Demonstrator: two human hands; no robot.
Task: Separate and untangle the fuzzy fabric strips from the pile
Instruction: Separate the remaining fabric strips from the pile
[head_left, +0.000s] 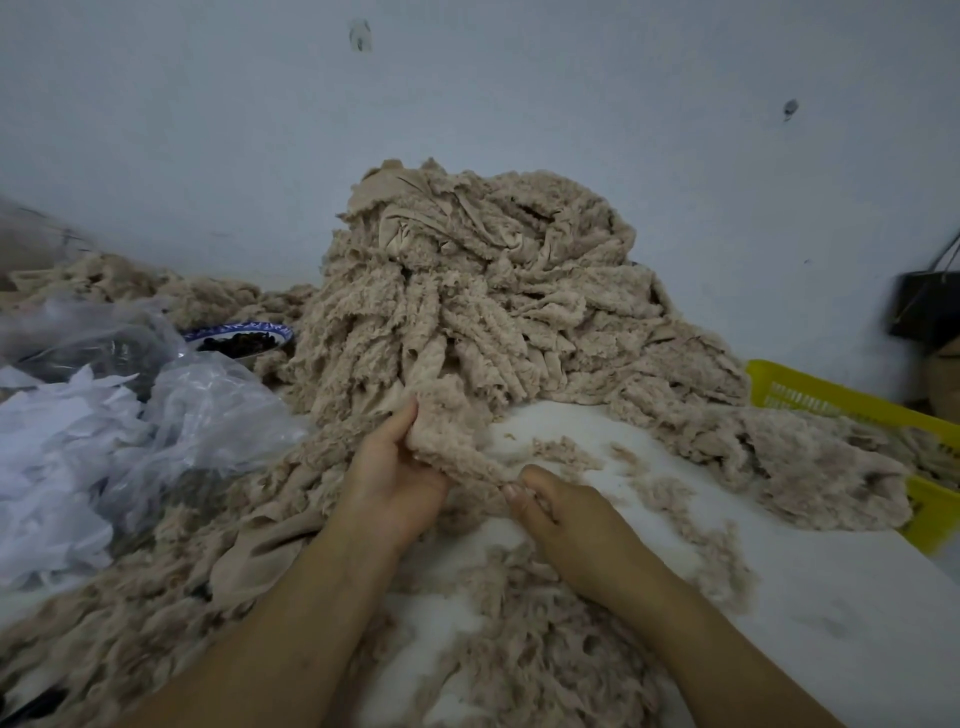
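Fuzzy fabric strips (478, 291), beige, heaped in a tall pile at centre of a white table (810, 597), against a pale wall (519, 78). 2 bare hands work at the pile's front foot w/ 1 strip (441, 431). Left hand (389, 483) grips its end, fingers curled round it, thumb up. Right hand (556, 512) pinches the same strip's lower edge betw. thumb & fingertips. Loose fluff scraps (670, 493) litter the table. Left side: clear plastic bags (208, 410), blue-rimmed bowl (244, 338). Right side: yellow basket (831, 400), partly under spilled strips.
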